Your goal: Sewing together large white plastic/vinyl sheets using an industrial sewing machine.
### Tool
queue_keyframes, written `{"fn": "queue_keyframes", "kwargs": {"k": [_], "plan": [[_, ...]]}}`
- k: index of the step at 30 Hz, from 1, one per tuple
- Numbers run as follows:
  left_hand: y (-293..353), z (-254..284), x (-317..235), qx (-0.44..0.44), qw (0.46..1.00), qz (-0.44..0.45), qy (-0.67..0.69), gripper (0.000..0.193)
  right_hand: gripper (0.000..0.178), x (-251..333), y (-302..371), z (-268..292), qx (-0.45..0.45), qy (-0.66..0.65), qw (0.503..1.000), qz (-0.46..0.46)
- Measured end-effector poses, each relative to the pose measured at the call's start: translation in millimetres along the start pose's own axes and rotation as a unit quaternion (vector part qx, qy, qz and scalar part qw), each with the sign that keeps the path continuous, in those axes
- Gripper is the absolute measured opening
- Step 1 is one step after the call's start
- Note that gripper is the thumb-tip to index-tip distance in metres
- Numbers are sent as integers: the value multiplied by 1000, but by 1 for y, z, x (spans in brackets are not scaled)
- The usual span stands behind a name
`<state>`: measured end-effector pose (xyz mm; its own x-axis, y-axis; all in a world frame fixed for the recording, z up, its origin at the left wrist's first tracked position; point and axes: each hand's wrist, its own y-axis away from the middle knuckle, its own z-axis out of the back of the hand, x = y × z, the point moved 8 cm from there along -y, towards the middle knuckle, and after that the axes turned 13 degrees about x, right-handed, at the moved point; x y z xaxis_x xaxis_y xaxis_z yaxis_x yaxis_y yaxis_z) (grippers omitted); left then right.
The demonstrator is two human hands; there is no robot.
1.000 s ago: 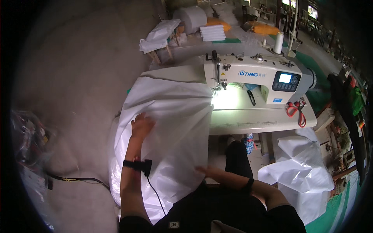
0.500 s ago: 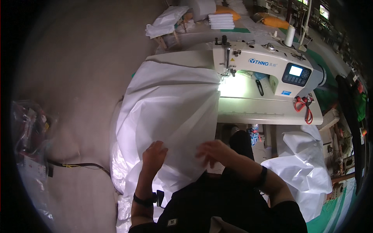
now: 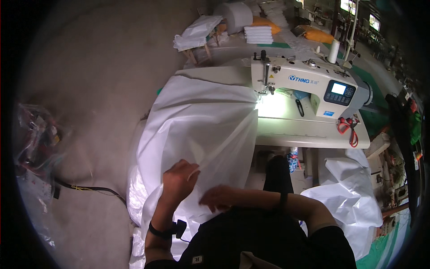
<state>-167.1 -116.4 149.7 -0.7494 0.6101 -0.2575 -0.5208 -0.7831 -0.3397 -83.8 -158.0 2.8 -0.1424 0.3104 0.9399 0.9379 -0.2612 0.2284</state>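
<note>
White sheet (image 3: pixel 197 121) right under you, spilling off the sewing table (image 3: pixel 309 132) toward your lap and down to the floor on your left. Your left hand (image 3: pixel 178 179) is closed on a fold of it, pinching a taut ridge that runs up toward the needle. Your right hand (image 3: pixel 219 197) lies just beside it on the sheet, fingers curled; whether it grips the material, you cannot tell from here. Dark band on each wrist. Off to your right, another white heap (image 3: pixel 354 197) sits on the floor beside the table. Further out, the white sewing machine (image 3: pixel 309 83) stands on the table, with a blue label on its arm and a dark panel with a lit screen. Red-handled scissors (image 3: pixel 348 130) lie at the table's right end. Beyond, a stack of folded white pieces (image 3: pixel 258 34) and a pale roll (image 3: pixel 238 15).
</note>
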Motion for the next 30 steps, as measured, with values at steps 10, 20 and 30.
{"fn": "queue_keyframes", "kwargs": {"k": [10,20,30], "plan": [[37,-111,-22,336,888,144,278,48,42,-18,-38,-81,199,587,784,0],[52,-117,-32,229,943,100,219,39,59,-109,114,32,-276,67,931,-232],[50,-132,-36,307,935,51,170,34,25,-56,35,-22,-88,273,958,23]]}}
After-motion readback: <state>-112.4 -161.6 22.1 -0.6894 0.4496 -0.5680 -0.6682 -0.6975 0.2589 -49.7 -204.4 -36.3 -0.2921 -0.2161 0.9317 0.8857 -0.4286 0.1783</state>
